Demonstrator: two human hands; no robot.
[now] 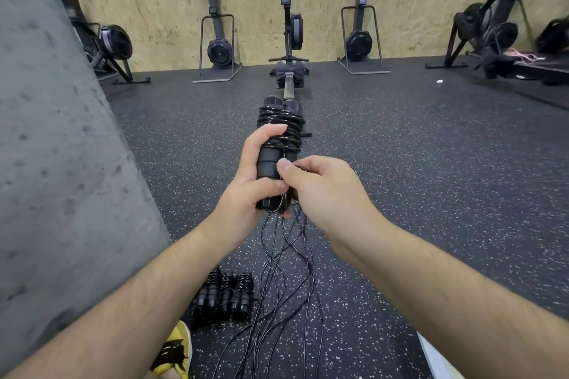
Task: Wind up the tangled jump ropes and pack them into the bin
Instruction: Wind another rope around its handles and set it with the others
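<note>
My left hand (251, 175) grips a pair of black jump-rope handles (278, 132) held upright, with black cord wound round their upper half. My right hand (320, 186) pinches the thin black cord beside the handles' lower end. From there several loose cords (286, 271) hang down and trail over the floor toward me. Three wound-up jump ropes (223, 297) lie side by side on the floor at the lower left. No bin is recognisable in view.
A grey concrete pillar (55, 148) fills the left side. A rowing machine (291, 40) stands straight ahead, with other exercise machines (218, 49) along the wooden wall. A yellow shoe (175, 351) shows at the bottom, a white edge (437, 360) at the lower right.
</note>
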